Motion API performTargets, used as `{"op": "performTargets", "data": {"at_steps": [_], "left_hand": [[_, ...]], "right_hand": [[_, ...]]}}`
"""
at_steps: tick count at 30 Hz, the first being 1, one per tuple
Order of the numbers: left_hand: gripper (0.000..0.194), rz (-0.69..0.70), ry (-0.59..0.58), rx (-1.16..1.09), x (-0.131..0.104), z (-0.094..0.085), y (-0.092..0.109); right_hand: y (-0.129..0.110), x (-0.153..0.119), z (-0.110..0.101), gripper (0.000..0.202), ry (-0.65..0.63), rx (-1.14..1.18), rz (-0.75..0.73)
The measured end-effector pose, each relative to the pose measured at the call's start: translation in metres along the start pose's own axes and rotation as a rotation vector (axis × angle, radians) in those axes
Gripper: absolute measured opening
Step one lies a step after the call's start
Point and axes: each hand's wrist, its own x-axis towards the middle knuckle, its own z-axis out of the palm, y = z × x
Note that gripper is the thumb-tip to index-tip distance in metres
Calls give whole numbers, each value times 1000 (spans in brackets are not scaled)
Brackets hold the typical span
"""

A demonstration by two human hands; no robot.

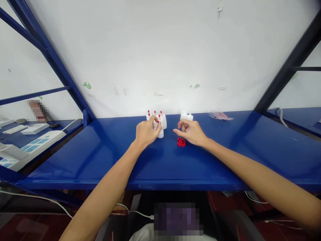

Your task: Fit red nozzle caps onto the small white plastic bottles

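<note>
While the left hand (147, 130) pinches a red cap (158, 122) atop a white bottle (161, 134), I see red-capped bottles (164, 121) just behind; rightward, loose red caps (181, 142) cluster on the blue table (105, 160) below the right hand (192, 131), thumb and forefinger parted.

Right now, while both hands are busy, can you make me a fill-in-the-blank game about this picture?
1. The small caps piled near the right hand are coloured ____.
2. The tabletop under that pile is coloured ____.
3. The hand at the capped white bottles is the person's ____ hand.
4. Left or right: in the picture, the clear plastic bag lies farther to the ____ than the pile.

Missing words: red; blue; left; right.
</note>
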Motion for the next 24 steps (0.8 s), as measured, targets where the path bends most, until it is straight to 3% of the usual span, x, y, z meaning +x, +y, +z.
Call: {"op": "performTargets", "data": {"at_steps": [4,8,17,20,24], "left_hand": [[30,-14,-66,141,0,1,0],[33,-23,-132,191,-1,1,3],[34,11,-100,166,-1,2,1],[31,142,-119,75,-7,5,7],[31,457,-324,-80,-17,15,23]], "right_hand": [[0,-1,-3,18,80,74,18],[1,1,-6,11,48,181,103],[3,10,-1,29,-4,-149,83],[4,11,-1,37,14,-92,157],[3,11,-3,39,67,152,225]]}}
